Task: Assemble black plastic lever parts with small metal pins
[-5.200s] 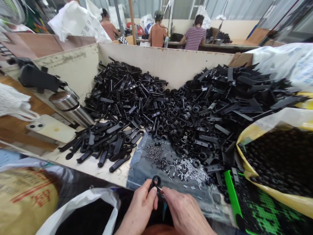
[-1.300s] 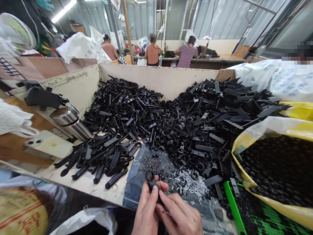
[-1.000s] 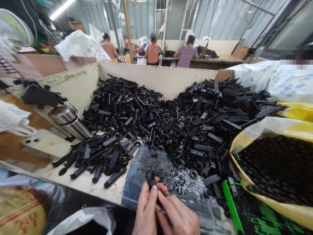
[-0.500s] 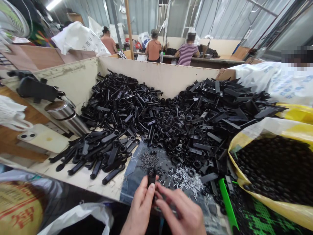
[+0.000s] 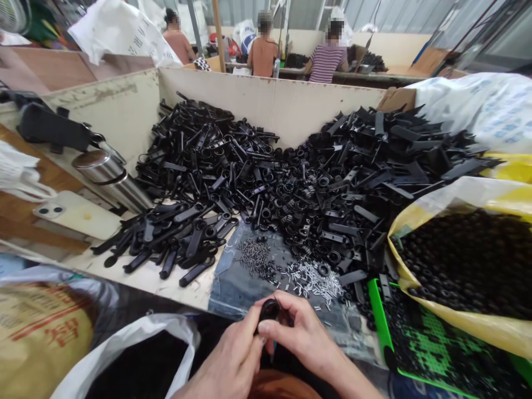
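Note:
My left hand (image 5: 233, 360) and my right hand (image 5: 299, 332) meet at the near edge of the bench, both pinched round one small black plastic part (image 5: 269, 309) with a round end. Just beyond them, on a dark cloth (image 5: 236, 285), lie a heap of small dark springs (image 5: 255, 257) and a scatter of silver pins (image 5: 311, 277). A big pile of black plastic handles (image 5: 291, 177) fills the boxed bench behind. A row of assembled handles (image 5: 174, 244) lies to the left.
A yellow-rimmed bag of small black rings (image 5: 465, 260) sits at right over a green crate (image 5: 419, 349). A steel flask (image 5: 112, 180) and a phone (image 5: 77, 213) lie at left. Open sacks (image 5: 137, 360) stand below the bench. Three people work at a far table.
My hands have drawn back toward me with the black part, and my right fingers now curl over its round end. The view has tilted down a little.

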Demonstrator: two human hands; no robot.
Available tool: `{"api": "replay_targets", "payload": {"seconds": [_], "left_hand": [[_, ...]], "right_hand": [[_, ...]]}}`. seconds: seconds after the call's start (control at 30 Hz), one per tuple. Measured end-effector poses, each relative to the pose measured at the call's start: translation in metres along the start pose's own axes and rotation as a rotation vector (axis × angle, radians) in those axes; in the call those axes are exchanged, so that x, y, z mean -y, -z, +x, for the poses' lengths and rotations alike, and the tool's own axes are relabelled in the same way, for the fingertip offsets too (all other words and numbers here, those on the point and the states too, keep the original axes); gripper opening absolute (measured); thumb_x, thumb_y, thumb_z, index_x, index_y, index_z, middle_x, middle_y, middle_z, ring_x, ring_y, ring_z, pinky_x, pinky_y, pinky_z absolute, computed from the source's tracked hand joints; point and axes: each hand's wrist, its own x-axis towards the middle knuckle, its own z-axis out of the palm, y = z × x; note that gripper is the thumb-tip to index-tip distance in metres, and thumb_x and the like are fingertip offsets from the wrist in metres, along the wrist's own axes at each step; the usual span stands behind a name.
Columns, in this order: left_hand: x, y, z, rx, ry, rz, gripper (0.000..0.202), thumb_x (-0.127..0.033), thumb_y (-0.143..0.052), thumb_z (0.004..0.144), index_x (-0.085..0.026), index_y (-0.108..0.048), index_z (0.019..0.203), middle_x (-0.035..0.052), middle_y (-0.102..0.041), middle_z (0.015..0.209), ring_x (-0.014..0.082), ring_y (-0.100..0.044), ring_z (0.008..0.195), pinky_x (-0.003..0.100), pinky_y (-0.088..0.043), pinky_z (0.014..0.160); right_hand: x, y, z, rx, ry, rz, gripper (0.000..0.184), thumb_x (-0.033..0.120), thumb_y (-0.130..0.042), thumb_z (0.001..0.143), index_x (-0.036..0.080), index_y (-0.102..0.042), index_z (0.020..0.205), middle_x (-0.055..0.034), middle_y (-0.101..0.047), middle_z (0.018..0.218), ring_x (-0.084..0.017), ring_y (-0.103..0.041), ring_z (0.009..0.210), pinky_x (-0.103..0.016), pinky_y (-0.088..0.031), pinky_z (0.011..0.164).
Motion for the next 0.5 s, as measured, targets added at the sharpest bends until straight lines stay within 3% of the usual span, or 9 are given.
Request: {"api": "replay_targets", "payload": {"seconds": [0.07, 0.17, 0.23, 0.37, 0.5], "left_hand": [[-0.009, 0.005, 0.009, 0.117, -0.008, 0.067, 0.041, -0.029, -0.063, 0.091, -0.033, -0.067, 0.132, 0.0045, -0.079, 0.086, 0.0216, -0.069, 0.071, 0.025, -0.055, 0.072], [-0.028, 0.01, 0.022, 0.16, -0.046, 0.175, 0.029, -0.028, -0.058, 0.095, -0.031, -0.074, 0.119, 0.0064, -0.076, 0.115, 0.0256, -0.069, 0.104, 0.028, -0.051, 0.092], [-0.037, 0.012, 0.026, 0.173, -0.098, 0.236, 0.023, -0.027, -0.058, 0.095, -0.029, -0.077, 0.109, 0.0064, -0.075, 0.114, 0.0249, -0.068, 0.104, 0.027, -0.049, 0.093], [-0.042, 0.012, 0.024, 0.217, -0.174, 0.33, 0.02, -0.026, -0.057, 0.096, -0.026, -0.077, 0.098, 0.0068, -0.076, 0.086, 0.0234, -0.069, 0.081, 0.028, -0.048, 0.076], [-0.039, 0.009, 0.02, 0.324, -0.144, 0.395, 0.022, -0.028, -0.052, 0.098, -0.023, -0.074, 0.096, 0.0074, -0.075, 0.089, 0.0226, -0.069, 0.084, 0.027, -0.046, 0.078]], "right_hand": [[-0.002, 0.0, 0.0, -0.091, 0.084, -0.123, 0.019, 0.032, -0.075, 0.084, 0.019, -0.075, 0.099, 0.0021, -0.065, 0.072, -0.012, -0.057, 0.061, -0.021, -0.043, 0.055], [0.0, 0.001, -0.001, -0.201, 0.236, -0.243, 0.014, 0.028, -0.077, 0.081, 0.021, -0.076, 0.092, -0.0006, -0.066, 0.085, -0.013, -0.055, 0.067, -0.022, -0.041, 0.056], [0.002, 0.002, -0.002, -0.224, 0.279, -0.283, 0.009, 0.028, -0.076, 0.082, 0.02, -0.075, 0.086, -0.0012, -0.065, 0.085, -0.013, -0.054, 0.067, -0.023, -0.04, 0.056], [0.007, 0.003, -0.007, -0.19, 0.181, -0.309, 0.003, 0.023, -0.072, 0.08, 0.02, -0.072, 0.081, 0.002, -0.058, 0.072, -0.014, -0.05, 0.063, -0.023, -0.038, 0.054], [0.01, 0.002, -0.011, -0.163, 0.078, -0.284, 0.003, 0.02, -0.071, 0.075, 0.019, -0.069, 0.073, 0.0032, -0.055, 0.068, -0.013, -0.049, 0.064, -0.023, -0.038, 0.057]]}}
